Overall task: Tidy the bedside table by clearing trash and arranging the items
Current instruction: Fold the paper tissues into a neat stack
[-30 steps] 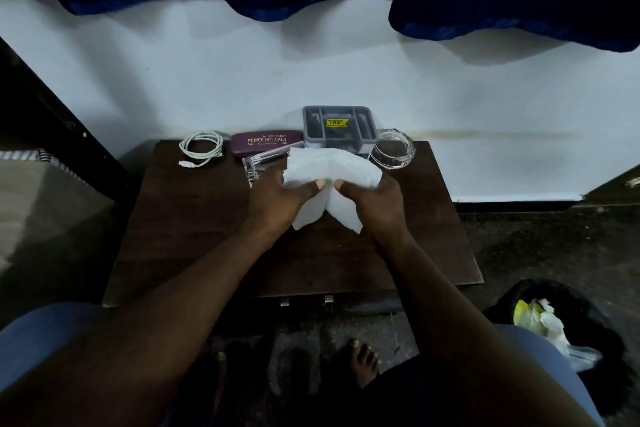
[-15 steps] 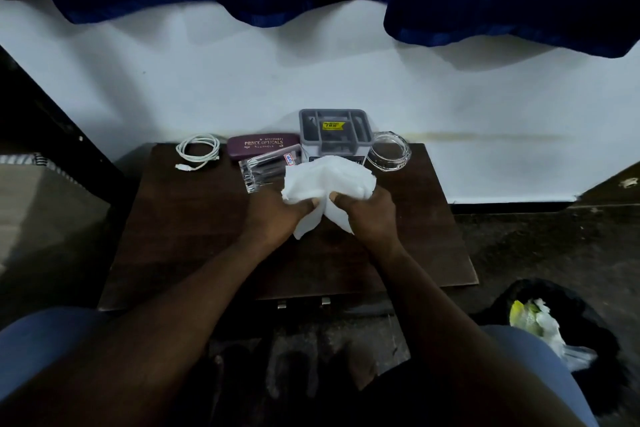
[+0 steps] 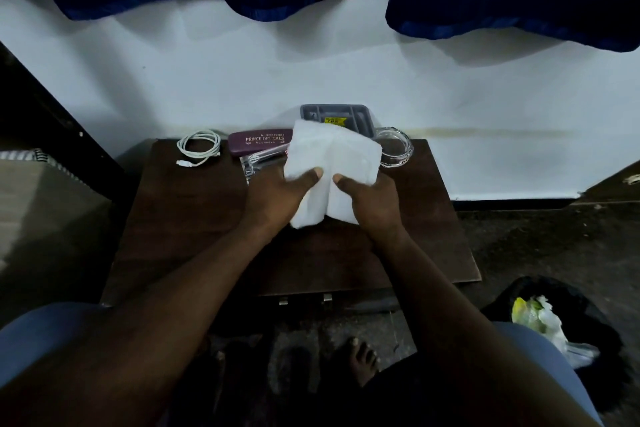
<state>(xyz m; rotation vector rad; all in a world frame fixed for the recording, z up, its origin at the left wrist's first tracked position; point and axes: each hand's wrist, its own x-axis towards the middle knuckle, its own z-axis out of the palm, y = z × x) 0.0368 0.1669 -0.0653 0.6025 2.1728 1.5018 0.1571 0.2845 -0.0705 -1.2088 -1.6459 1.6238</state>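
Seen from my head, both my hands meet over the middle of the one brown table (image 3: 194, 218): my left hand (image 3: 273, 198) and my right hand (image 3: 374, 201) each pinch, thumb on top, the one white tissue (image 3: 332, 163), held spread out between them. From 10 to 1 o'clock of the tissue, along the far edge, lie one coiled white cable (image 3: 199, 147), one maroon glasses case (image 3: 258, 142), one clear plastic box (image 3: 258, 165) partly hidden behind the tissue, one grey tray (image 3: 332, 114) and one round glass dish (image 3: 396, 149). At 4 o'clock, on the floor, sits one black bag (image 3: 554, 315) with crumpled trash inside.
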